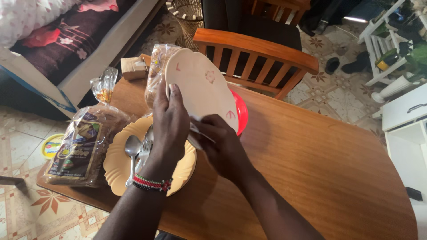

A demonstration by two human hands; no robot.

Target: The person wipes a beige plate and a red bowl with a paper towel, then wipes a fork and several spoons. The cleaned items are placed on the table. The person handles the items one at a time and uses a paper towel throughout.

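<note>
Cream plate [200, 86] tilted on edge over table [311, 169], long axis running near-right to far-left; left hand [171, 122] grips its near-left rim, right hand [220, 146] pinches the lower edge w/ a utensil, directly above yellow plate [116, 171].

A brown wooden surface [311, 160] with rounded corners fills the view. Toward nine o'clock lies a yellow scalloped plate [116, 166] bearing a spoon [132, 149]. Just beside it, farther toward nine, rests a bagged loaf of bread [82, 149]. At about eleven o'clock stands a second bread bag [158, 66], with a small cardboard box [133, 67] near the far edge.
</note>
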